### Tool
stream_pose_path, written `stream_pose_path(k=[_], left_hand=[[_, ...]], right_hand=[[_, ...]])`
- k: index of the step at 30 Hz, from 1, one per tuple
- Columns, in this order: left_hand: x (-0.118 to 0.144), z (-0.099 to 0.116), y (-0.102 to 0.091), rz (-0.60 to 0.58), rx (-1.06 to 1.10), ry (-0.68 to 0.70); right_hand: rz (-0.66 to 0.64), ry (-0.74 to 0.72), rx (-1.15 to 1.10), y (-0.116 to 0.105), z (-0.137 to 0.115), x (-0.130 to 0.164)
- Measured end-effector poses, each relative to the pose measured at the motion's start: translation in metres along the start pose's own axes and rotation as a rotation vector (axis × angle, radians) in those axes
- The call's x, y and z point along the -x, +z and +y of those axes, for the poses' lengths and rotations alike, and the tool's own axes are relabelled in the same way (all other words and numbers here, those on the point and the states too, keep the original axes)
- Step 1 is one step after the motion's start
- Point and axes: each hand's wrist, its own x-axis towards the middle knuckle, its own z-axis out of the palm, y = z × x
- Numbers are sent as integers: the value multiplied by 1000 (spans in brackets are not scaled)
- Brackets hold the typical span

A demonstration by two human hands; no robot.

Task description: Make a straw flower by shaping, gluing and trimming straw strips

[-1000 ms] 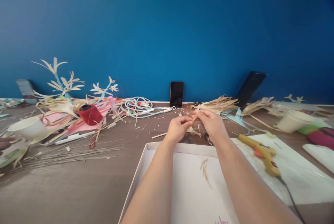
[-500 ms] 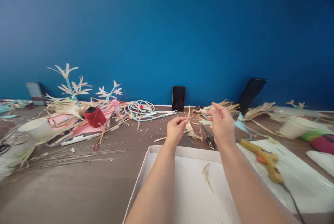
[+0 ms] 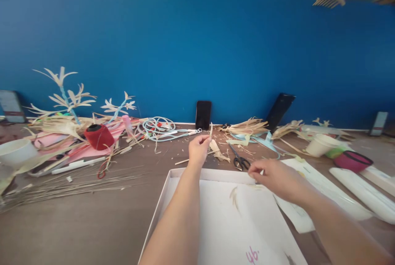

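Note:
My left hand (image 3: 198,150) is closed in a pinch, holding a thin pale strip of dried husk (image 3: 211,129) upright above the far edge of the white box (image 3: 212,173). Over the box's far right corner, my right hand (image 3: 277,177) is bent downward with its fingertips pinched together. What it holds, if anything, I cannot make out. Just beyond those fingers lie black-handled scissors (image 3: 240,161). Husk scraps (image 3: 218,151) lie near my left hand. Inside the box rests a small wispy husk piece (image 3: 234,198), and purple writing shows on its floor.
At the left are husk flowers on blue stems (image 3: 69,102), a red spool-like object (image 3: 99,136), white pens (image 3: 77,165) and thin wires (image 3: 77,184). A phone (image 3: 203,115) leans on the blue wall. A white cup (image 3: 321,145) and plastic-wrapped packages (image 3: 362,193) stand right.
My right hand has moved down and right, from beside the left hand to the box's far right corner. The left hand still holds its strip. The yellow glue gun is now mostly hidden. The view has shifted.

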Motion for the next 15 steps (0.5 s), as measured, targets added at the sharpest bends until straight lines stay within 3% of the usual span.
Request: stream_pose_path(k=[6, 15], left_hand=[[1, -2, 0, -18, -42, -12], [0, -3, 0, -42, -42, -31]], right_hand=[[-58, 102, 237, 20, 25, 16], [-75, 81, 296, 29, 32, 16]])
